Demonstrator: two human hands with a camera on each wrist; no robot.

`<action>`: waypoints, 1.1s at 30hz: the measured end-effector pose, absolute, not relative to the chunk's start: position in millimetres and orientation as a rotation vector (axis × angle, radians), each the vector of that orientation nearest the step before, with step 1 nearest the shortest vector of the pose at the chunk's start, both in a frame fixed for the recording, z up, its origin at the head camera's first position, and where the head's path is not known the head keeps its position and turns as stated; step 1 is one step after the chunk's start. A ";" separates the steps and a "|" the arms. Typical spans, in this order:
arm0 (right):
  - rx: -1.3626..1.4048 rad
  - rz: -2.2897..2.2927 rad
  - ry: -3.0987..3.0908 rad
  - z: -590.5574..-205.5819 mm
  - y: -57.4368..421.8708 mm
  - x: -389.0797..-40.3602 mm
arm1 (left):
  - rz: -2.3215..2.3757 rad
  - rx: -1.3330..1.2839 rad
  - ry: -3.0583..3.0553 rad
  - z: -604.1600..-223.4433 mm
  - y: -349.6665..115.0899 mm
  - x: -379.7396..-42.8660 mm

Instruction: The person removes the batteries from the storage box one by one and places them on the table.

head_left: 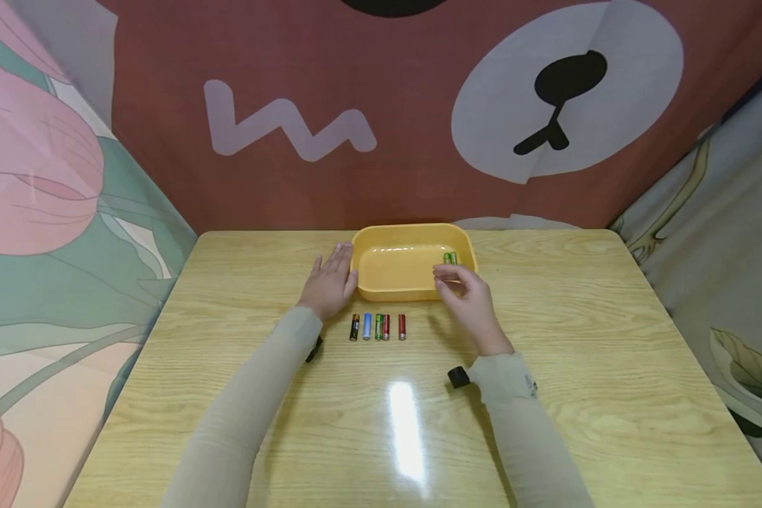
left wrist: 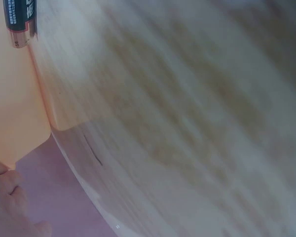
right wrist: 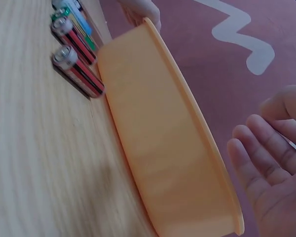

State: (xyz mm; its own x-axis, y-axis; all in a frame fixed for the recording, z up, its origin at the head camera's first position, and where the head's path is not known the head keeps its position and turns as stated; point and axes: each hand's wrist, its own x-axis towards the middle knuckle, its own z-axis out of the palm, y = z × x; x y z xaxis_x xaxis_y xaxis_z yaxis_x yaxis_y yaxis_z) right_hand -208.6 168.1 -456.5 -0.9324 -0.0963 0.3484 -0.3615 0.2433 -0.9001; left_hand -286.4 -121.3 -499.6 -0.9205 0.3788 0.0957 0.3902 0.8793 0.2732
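A shallow yellow tray (head_left: 396,294) stands at the back of the table, and two green batteries (head_left: 450,258) lie at its right end. My left hand (head_left: 330,282) rests against the tray's left side with fingers straight. Over the tray's front right rim hovers my right hand (head_left: 466,293), fingers loosely bent; no battery shows in it in the right wrist view. In front of the tray is a row: a black battery (head_left: 354,327) with a copper end, a blue battery (head_left: 367,327), a green battery (head_left: 379,327), and two red batteries (right wrist: 79,71), one set slightly apart.
The light wood table (head_left: 609,395) runs up to a reddish-brown cloth (head_left: 413,141) with a printed animal face, just behind the tray. Patterned cloths hang at the left and right. A black wrist device (head_left: 458,377) sits below the right hand.
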 end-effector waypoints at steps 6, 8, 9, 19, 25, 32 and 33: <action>0.342 1.709 -2.320 -474.8 180.6 -229.0 | -0.454 -0.617 -3.008 -498.2 -121.4 -285.9; 0.314 1.702 -2.334 -475.4 183.3 -232.4 | -0.453 -0.618 -3.010 -497.7 -121.5 -285.5; 0.300 1.700 -2.344 -475.8 184.5 -233.9 | -0.454 -0.618 -3.011 -497.6 -121.5 -285.2; 0.206 1.542 -2.449 -472.2 188.1 -250.3 | -0.438 -0.614 -3.016 -496.5 -121.2 -284.4; 0.168 1.426 -2.573 -467.4 184.5 -257.2 | -0.456 -0.614 -3.012 -494.9 -121.5 -283.9; 0.159 1.304 -2.731 -463.6 181.0 -268.1 | -0.458 -0.607 -3.020 -494.9 -121.7 -284.1; 0.156 1.280 -2.753 -463.0 180.9 -270.2 | -0.456 -0.607 -3.020 -494.9 -121.7 -284.3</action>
